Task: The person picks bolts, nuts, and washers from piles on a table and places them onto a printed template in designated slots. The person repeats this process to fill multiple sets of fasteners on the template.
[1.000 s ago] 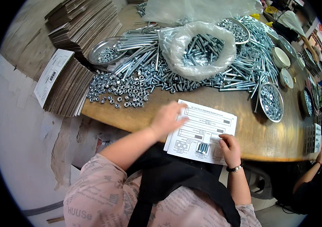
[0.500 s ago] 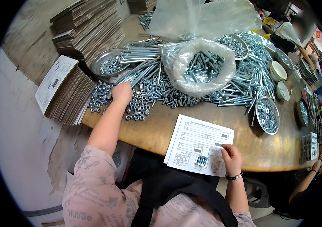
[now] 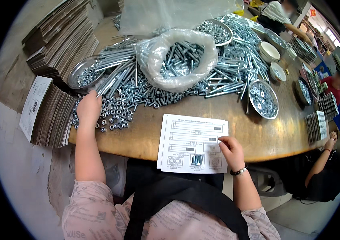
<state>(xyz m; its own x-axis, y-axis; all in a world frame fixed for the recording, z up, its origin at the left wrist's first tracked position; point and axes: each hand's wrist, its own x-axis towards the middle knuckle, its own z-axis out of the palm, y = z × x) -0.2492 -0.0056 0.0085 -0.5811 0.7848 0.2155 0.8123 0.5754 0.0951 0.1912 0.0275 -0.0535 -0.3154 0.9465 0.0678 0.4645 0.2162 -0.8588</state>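
Observation:
My left hand point(image 3: 89, 107) reaches into the loose nuts point(image 3: 116, 116) at the left of the table, beside the ends of some long bolts point(image 3: 116, 76). Its fingertips are hidden, so what they hold does not show. A white card point(image 3: 192, 162) printed with outline drawings lies at the table's front edge, partly overhanging it. Several short bolts point(image 3: 197, 160) lie on its lower middle. My right hand point(image 3: 232, 152) is at the card's right edge, thumb and forefinger apart, with nothing seen between them.
Stacked cards point(image 3: 52, 116) stand at the left, near a metal bowl of nuts point(image 3: 84, 76). A plastic bag of bolts point(image 3: 178, 82) sits amid heaped bolts. At the right are a bowl of washers point(image 3: 263, 100), white bowls point(image 3: 269, 52) and co-workers.
The view has shifted, so the table contents appear further left and higher. My left hand has moved nearer the card stack. The thumb and forefinger of my right hand have parted.

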